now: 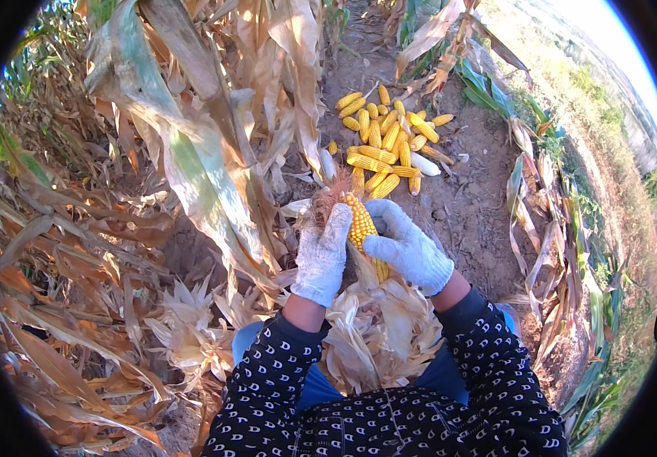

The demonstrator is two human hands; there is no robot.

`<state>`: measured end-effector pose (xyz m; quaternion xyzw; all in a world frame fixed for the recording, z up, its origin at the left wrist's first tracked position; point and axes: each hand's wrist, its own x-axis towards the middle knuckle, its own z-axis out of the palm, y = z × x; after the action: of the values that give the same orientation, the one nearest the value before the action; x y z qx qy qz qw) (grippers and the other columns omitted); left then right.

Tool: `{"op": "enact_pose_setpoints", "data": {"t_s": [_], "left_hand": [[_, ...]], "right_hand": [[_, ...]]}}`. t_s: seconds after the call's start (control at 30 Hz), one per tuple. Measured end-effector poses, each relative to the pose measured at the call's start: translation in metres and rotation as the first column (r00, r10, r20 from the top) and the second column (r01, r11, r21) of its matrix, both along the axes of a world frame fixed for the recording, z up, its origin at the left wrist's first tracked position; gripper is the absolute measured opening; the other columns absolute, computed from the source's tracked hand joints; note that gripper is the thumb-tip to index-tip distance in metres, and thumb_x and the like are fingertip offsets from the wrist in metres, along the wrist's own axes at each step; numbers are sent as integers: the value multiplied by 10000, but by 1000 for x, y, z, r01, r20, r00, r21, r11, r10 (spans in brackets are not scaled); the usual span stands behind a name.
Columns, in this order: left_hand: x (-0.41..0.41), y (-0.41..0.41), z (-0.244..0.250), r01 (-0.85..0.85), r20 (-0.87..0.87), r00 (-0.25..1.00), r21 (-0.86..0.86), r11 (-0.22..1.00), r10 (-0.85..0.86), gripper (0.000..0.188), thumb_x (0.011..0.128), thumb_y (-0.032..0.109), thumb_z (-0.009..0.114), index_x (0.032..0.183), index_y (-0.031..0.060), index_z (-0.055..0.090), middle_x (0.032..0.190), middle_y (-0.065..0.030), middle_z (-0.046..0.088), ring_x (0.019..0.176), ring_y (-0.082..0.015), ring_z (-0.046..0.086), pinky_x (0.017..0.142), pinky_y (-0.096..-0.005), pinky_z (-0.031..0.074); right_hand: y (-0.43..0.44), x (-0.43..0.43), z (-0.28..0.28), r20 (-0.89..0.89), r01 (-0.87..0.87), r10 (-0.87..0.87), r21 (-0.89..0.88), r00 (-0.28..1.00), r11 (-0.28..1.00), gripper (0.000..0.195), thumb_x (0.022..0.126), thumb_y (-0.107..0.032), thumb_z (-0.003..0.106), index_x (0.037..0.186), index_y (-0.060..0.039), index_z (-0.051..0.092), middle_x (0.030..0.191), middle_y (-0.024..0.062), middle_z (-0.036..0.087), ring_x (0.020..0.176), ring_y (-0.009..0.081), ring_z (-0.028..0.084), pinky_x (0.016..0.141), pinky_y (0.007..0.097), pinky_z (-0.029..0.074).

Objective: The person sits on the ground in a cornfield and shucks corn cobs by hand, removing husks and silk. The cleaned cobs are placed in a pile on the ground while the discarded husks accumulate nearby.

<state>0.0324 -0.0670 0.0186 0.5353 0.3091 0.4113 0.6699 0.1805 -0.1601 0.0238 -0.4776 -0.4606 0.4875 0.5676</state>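
Observation:
A yellow ear of corn (pixel 363 225), its kernels bared, lies tilted between my two hands, both in white knit gloves. My left hand (pixel 323 248) is closed on its upper left side, with a tuft of brown corn silk (pixel 327 203) at the fingers. Against the cob's right side is my right hand (pixel 408 243), thumb and fingers curved around it. Pale husk hangs from the ear's lower end. Beyond the hands a pile of husked yellow ears (pixel 388 140) rests on the soil, one white ear (pixel 425 164) among them.
Dry corn stalks and leaves (pixel 191 143) crowd the left side, some close to my left hand. Loose husks (pixel 385 337) are heaped between my knees. Brown soil (pixel 471 211) lies right of the pile, bordered by more corn leaves (pixel 551 257) and a grassy slope.

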Motion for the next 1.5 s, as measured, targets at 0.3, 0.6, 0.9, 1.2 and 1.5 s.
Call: {"op": "enact_pose_setpoints", "data": {"t_s": [0.3, 0.6, 0.9, 1.2, 1.5], "left_hand": [[10, 17, -39, -184, 79, 980, 32, 982, 181, 346, 1096, 178, 600, 1403, 19, 592, 1269, -116, 703, 1059, -201, 704, 911, -331, 576], [18, 4, -8, -236, 233, 913, -368, 900, 335, 298, 1107, 222, 592, 1353, 55, 585, 1189, -124, 708, 996, -253, 734, 804, -379, 631], [19, 14, -23, -150, 320, 896, -436, 887, 309, 380, 1096, 311, 618, 1388, 69, 589, 1219, -101, 702, 1053, -262, 717, 887, -421, 614], [4, 7, -7, 47, -34, 999, 189, 981, -41, 563, 1035, 252, 707, 1499, -12, 529, 1396, -120, 649, 1243, -204, 630, 1081, -350, 493], [17, 8, -27, -163, -82, 980, 199, 966, 182, 283, 1046, 143, 672, 1285, -7, 675, 1179, -91, 733, 1055, -165, 695, 924, -318, 564]], "right_hand": [[3, -18, -20, 183, 86, -114, 153, 976, 984, 644, 1033, -265, 667, 1562, -25, 388, 1487, 153, 530, 1378, 270, 529, 1181, 411, 406], [3, -35, -18, 554, 380, -435, 219, 710, 899, 769, 945, -392, 777, 1528, -11, 452, 1477, 258, 557, 1389, 388, 555, 1149, 463, 456], [9, -25, -24, 187, 349, -367, 122, 911, 929, 665, 977, -306, 756, 1469, 45, 480, 1394, 191, 622, 1293, 270, 616, 1097, 399, 485], [5, -15, -15, 327, 294, -337, 175, 883, 940, 653, 965, -304, 756, 1471, 19, 498, 1352, 200, 621, 1271, 292, 616, 1085, 412, 484], [5, -26, -33, 157, 364, -386, 153, 909, 919, 702, 948, -334, 785, 1484, 4, 483, 1348, 175, 620, 1268, 283, 609, 1087, 403, 479]]}}
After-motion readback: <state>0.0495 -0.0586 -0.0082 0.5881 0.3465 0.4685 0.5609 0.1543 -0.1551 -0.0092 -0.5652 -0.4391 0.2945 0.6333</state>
